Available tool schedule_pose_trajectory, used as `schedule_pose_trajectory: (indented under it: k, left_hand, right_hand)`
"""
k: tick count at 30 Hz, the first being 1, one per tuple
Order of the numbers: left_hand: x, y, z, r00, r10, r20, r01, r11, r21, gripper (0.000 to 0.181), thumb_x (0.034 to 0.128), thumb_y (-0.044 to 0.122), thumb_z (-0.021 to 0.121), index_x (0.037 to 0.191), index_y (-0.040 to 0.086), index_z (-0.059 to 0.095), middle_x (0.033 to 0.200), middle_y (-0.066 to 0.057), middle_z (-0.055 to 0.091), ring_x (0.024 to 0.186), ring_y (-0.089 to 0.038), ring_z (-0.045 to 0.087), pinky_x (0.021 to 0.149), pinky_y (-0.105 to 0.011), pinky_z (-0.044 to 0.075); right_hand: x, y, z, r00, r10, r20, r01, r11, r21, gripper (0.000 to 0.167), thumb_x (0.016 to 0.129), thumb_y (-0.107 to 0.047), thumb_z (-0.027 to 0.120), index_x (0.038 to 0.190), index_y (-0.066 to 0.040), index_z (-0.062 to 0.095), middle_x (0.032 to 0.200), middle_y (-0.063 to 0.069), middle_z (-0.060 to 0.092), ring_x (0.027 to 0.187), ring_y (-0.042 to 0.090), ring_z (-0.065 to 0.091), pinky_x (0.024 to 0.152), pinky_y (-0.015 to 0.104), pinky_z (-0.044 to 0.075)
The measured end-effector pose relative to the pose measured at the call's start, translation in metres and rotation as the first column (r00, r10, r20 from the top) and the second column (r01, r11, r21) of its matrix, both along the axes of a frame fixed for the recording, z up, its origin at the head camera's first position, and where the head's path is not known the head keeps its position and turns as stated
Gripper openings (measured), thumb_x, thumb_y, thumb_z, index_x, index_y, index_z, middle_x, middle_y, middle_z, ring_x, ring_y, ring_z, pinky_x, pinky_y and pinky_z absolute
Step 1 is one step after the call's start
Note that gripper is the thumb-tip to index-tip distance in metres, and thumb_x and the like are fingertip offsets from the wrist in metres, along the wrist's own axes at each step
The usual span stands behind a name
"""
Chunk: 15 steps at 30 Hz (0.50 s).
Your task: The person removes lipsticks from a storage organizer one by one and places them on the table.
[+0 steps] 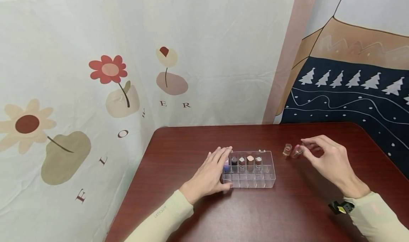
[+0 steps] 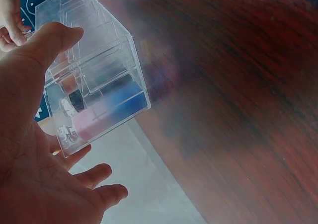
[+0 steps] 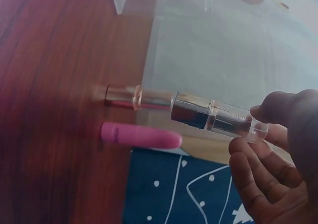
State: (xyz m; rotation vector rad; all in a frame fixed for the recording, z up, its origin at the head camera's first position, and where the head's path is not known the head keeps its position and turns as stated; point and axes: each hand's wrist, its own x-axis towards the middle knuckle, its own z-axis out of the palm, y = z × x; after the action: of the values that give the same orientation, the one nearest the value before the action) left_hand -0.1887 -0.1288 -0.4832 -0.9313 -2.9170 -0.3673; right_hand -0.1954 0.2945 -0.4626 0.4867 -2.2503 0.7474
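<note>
A clear plastic organizer [image 1: 252,182] with small compartments stands on the table, several lipsticks [image 1: 250,160] upright in its back row. My left hand [image 1: 207,174] rests at its left end, thumb by the front corner and fairly straight fingers towards the back. The left wrist view shows a pink-and-blue tube [image 2: 107,110] in the end compartment. To the right, my right hand [image 1: 332,160] pinches a shiny lipstick [image 3: 193,111] by its clear end between thumb and fingers. Beside it stand another clear-capped lipstick [image 1: 287,150] and a pink tube [image 3: 141,136].
The dark red wooden table [image 1: 249,213] meets a pale flower-printed cloth [image 1: 223,57] at the back. A navy cloth with white trees [image 1: 348,100] hangs at the right. A black strap device [image 1: 342,207] sits on the right wrist.
</note>
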Motion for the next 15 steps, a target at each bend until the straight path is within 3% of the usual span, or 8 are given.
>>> schedule_pose_trajectory:
  k: [6,15]
  left_hand:
    - [0.001,0.0,0.002,1.0,0.005,0.013,-0.005,1.0,-0.005,0.131,0.0908,0.052,0.098,0.187,0.013,0.018,0.189,-0.015,0.038,0.178,-0.043,0.036,0.142,-0.067,0.037]
    - [0.002,0.0,0.002,1.0,0.009,0.011,-0.009,1.0,-0.005,0.131,0.0905,0.052,0.098,0.187,0.013,0.018,0.188,-0.014,0.038,0.177,-0.043,0.037,0.141,-0.067,0.038]
  right_hand:
    - [-0.003,0.009,-0.005,1.0,-0.013,0.027,0.013,1.0,-0.003,0.04,0.079,0.006,0.1,0.116,-0.005,0.088,0.099,0.007,0.084,0.085,-0.025,0.058,0.085,-0.005,0.047]
    - [-0.008,0.018,-0.013,0.996,-0.016,0.082,0.016,1.0,0.002,0.038,0.081,0.004,0.099,0.116,-0.007,0.088,0.1,0.007,0.084,0.083,-0.019,0.062,0.082,-0.004,0.048]
